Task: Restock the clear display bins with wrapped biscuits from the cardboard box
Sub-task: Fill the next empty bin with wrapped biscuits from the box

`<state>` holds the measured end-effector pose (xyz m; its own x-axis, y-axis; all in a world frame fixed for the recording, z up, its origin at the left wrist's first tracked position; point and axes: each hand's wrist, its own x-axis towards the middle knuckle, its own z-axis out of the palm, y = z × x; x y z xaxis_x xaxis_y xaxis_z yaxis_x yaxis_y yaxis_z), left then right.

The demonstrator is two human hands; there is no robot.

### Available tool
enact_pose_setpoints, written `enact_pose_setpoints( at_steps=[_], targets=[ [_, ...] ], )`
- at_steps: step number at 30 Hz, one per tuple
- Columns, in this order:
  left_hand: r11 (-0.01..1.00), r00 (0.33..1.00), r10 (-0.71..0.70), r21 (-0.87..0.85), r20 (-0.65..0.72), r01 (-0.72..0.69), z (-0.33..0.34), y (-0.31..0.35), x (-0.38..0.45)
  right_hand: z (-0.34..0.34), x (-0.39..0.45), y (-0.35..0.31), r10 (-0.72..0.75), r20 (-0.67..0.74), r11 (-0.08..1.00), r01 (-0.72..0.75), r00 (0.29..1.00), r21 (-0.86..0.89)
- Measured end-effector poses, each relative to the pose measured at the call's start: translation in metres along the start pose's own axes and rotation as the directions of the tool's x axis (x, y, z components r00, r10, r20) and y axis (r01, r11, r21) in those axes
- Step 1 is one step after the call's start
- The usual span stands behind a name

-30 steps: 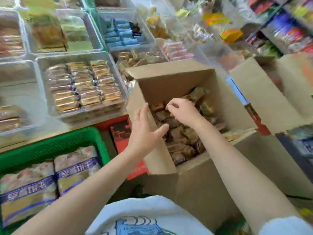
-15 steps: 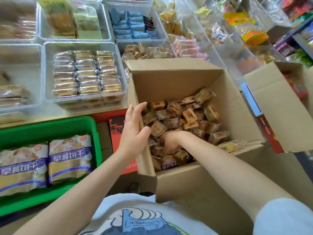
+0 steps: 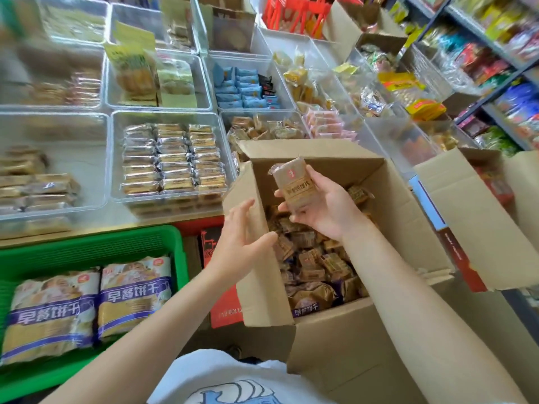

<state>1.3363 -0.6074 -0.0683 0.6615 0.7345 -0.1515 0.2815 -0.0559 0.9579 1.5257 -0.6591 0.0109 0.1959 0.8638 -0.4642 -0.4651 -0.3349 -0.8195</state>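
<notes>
Up above the cardboard box (image 3: 344,339), right hand (image 3: 326,205) grips a wrapped biscuit (image 3: 294,183); left hand (image 3: 242,243) relaxed.

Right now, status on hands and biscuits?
Right hand grips one wrapped biscuit pack above the cardboard box. Left hand open beside the box flap. Nothing blocks the clear bins.

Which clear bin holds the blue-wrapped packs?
The clear bin in the second row back, just beyond the neatly rowed silver-and-gold packs. Only its blue-wrapped packs are blue; neighbouring bins hold yellow, brown or pink ones.
</notes>
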Motion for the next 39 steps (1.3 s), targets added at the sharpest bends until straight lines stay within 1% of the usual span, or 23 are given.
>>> enact_pose_setpoints(
  at_steps=[1, 3, 4, 5, 7, 9, 10, 11, 13, 15, 17, 18, 20, 22, 24, 26, 28, 31, 33, 36, 39],
  targets=[
    [0.998, 0.997, 0.060, 0.022, -0.057, -0.059, -0.015, 0.004, -0.002, 0.017, 0.003, -0.001, 0.007, 0.046, 1.000, -0.006, 0.999, -0.014],
    [0.970, 0.965, 0.219, 0.135, -0.147, -0.200, -0.050, 0.010, -0.004, 0.054, 0.014, 0.003, 0.029, 0.127, 0.998, -0.023, 0.991, -0.053],
    [0.942, 0.941, 0.291, 0.221, -0.171, -0.252, -0.075, 0.008, -0.004, 0.078, 0.026, 0.007, 0.045, 0.160, 0.996, -0.033, 0.986, -0.079],
    [0.908, 0.926, 0.342, 0.312, -0.163, -0.280, -0.089, 0.010, -0.003, 0.093, 0.033, 0.012, 0.052, 0.180, 0.996, -0.037, 0.982, -0.086],
    [0.859, 0.921, 0.356, 0.443, -0.155, -0.258, -0.133, 0.002, -0.001, 0.134, 0.057, 0.026, 0.090, 0.219, 0.994, -0.075, 0.972, -0.076],
    [0.852, 0.927, 0.318, 0.488, -0.197, -0.188, -0.180, -0.016, -0.001, 0.180, 0.084, 0.041, 0.148, 0.221, 0.987, -0.130, 0.964, -0.092],
    [0.852, 0.931, 0.290, 0.502, -0.220, -0.147, -0.204, -0.028, -0.003, 0.204, 0.099, 0.048, 0.171, 0.205, 0.979, -0.143, 0.964, -0.146],
    [0.842, 0.934, 0.268, 0.528, -0.238, -0.107, -0.227, -0.041, -0.005, 0.225, 0.115, 0.056, 0.186, 0.177, 0.960, -0.140, 0.967, -0.244],
    [0.801, 0.935, 0.242, 0.597, -0.258, -0.042, -0.270, -0.069, -0.011, 0.265, 0.145, 0.073, 0.182, 0.114, 0.863, -0.103, 0.977, -0.494],
    [0.756, 0.936, 0.231, 0.655, -0.265, -0.001, -0.310, -0.099, -0.013, 0.301, 0.172, 0.090, 0.147, 0.089, 0.712, -0.043, 0.985, -0.701],
    [0.727, 0.939, 0.212, 0.686, -0.270, 0.033, -0.344, -0.128, -0.010, 0.332, 0.197, 0.101, 0.098, 0.119, 0.571, 0.042, 0.988, -0.820],
    [0.718, 0.946, 0.181, 0.694, -0.270, 0.061, -0.359, -0.142, -0.007, 0.345, 0.210, 0.105, 0.060, 0.122, 0.505, 0.075, 0.991, -0.860],
    [0.697, 0.953, 0.104, 0.705, -0.284, 0.133, -0.387, -0.171, 0.001, 0.362, 0.242, 0.113, -0.042, 0.081, 0.375, 0.091, 0.996, -0.923],
    [0.657, 0.947, 0.043, 0.724, -0.318, 0.213, -0.413, -0.200, 0.010, 0.370, 0.281, 0.121, -0.154, 0.043, 0.257, 0.082, 0.987, -0.963],
    [0.612, 0.939, 0.022, 0.747, -0.343, 0.258, -0.433, -0.226, 0.020, 0.373, 0.322, 0.128, -0.219, 0.030, 0.132, 0.060, 0.975, -0.989],
    [0.614, 0.932, -0.014, 0.733, -0.361, 0.293, -0.447, -0.243, 0.031, 0.379, 0.362, 0.136, -0.223, 0.013, 0.037, 0.022, 0.975, -0.999],
    [0.617, 0.932, -0.052, 0.723, -0.358, 0.312, -0.452, -0.250, 0.039, 0.386, 0.396, 0.146, -0.209, 0.002, -0.009, 0.000, 0.978, -1.000],
    [0.621, 0.922, -0.048, 0.712, -0.385, 0.329, -0.451, -0.252, 0.043, 0.395, 0.434, 0.168, -0.165, 0.013, -0.102, -0.004, 0.986, -0.995],
    [0.637, 0.911, -0.041, 0.692, -0.411, 0.341, -0.450, -0.252, 0.042, 0.402, 0.450, 0.184, -0.076, 0.039, -0.176, 0.025, 0.996, -0.984],
    [0.620, 0.900, -0.001, 0.705, -0.437, 0.343, -0.450, -0.252, 0.041, 0.408, 0.455, 0.212, 0.058, 0.058, -0.252, 0.071, 0.997, -0.965],
    [0.611, 0.893, 0.027, 0.714, -0.448, 0.340, -0.449, -0.250, 0.041, 0.407, 0.444, 0.227, 0.096, 0.052, -0.305, 0.079, 0.994, -0.949]
  ],
)
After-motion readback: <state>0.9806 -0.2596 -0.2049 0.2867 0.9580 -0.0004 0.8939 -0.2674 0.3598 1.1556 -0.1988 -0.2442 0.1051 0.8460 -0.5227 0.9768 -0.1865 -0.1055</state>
